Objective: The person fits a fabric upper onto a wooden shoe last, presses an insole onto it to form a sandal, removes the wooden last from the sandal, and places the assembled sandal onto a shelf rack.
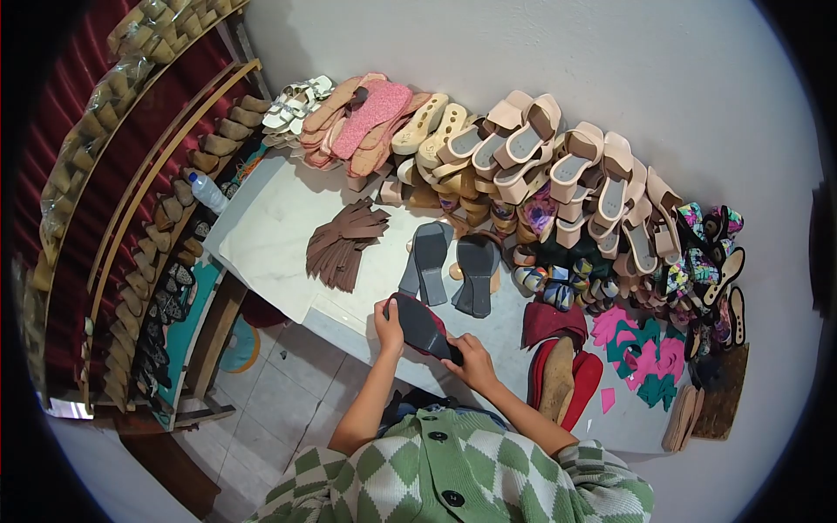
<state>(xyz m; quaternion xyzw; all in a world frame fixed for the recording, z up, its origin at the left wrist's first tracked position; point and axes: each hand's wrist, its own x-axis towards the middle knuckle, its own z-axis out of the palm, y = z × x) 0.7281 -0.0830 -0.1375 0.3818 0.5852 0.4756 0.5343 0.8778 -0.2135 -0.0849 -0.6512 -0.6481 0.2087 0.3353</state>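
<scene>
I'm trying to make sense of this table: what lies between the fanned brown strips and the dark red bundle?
Two dark sole-shaped pieces, side by side, lie between the brown strips and the dark red bundle; the head view shows this.

The held shoe (418,327) is largely hidden behind its own sole (411,317), as are most fingers of the left hand (390,329). At six o'clock the checked cardigan (384,478) is cut off by the bottom edge; at eight, the basin (238,353) is partly hidden by a wooden frame (215,329).
</scene>
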